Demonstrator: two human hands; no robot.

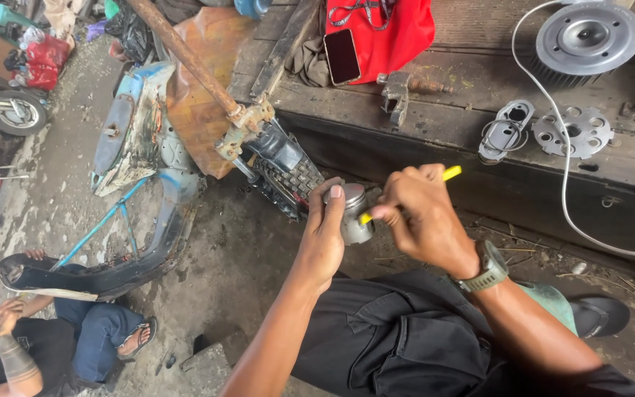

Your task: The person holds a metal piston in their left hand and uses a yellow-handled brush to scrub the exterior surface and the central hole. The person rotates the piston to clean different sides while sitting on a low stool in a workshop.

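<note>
Fingers (330, 197) of left hand (323, 239) clenched round small grey metal part (354, 213), held in mid-air above the lap, near the tyre (292, 180). Right hand (424, 217) pinching yellow-handled tool (450, 174), tip at the part. Best done with part gripped steady, tool worked gently, no prying sideways.

**rustyspanner:** that small cylinder part (354, 213) looks like dull grey cast metal, bit glossy on top. The tool (450, 174) has a bright yellow plastic handle.

**twostroke_tom:** yep. Bench (472, 81) is rough, grimy wood; the discs (573, 132) on it are matt bare metal. Red cloth (398, 29), glossy phone (342, 56).
</note>
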